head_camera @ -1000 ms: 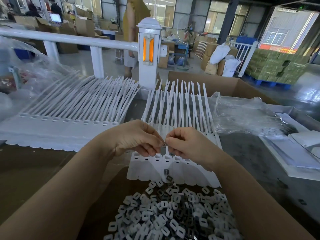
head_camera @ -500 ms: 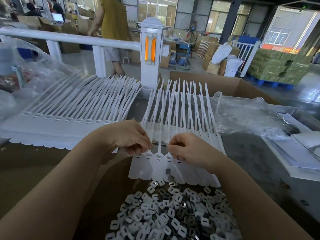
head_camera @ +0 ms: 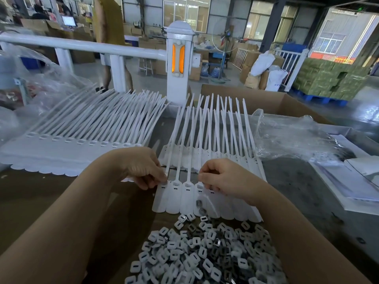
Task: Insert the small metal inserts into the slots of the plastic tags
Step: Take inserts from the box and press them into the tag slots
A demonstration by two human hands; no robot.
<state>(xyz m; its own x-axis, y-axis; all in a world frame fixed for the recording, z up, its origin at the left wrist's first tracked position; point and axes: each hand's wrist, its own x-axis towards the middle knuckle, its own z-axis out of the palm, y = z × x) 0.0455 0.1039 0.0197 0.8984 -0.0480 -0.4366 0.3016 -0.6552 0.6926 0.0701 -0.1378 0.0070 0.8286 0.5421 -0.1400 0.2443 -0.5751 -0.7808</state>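
A strip of joined white plastic tags (head_camera: 185, 198) lies flat in front of me, its long tails pointing away. My left hand (head_camera: 141, 171) pinches the head of the leftmost tag at its slot with curled fingers. My right hand (head_camera: 223, 178) has its fingers curled down onto the heads of tags a few places to the right. Whatever is under its fingertips is hidden. Two loose metal inserts (head_camera: 199, 203) lie on the tag bodies. A big pile of inserts (head_camera: 201, 255) fills the near edge between my forearms.
A second, longer strip of tags (head_camera: 61, 154) lies on the left. Crumpled clear plastic (head_camera: 297, 136) and white sheets (head_camera: 359, 181) occupy the right. An open cardboard box (head_camera: 266, 101) and a white rail post (head_camera: 180, 64) stand behind. A person (head_camera: 108, 27) walks beyond the rail.
My hands were joined above the strip, pinching something small. They have since separated and dropped onto the tag heads, the left to the leftmost tag. The person behind moved left.
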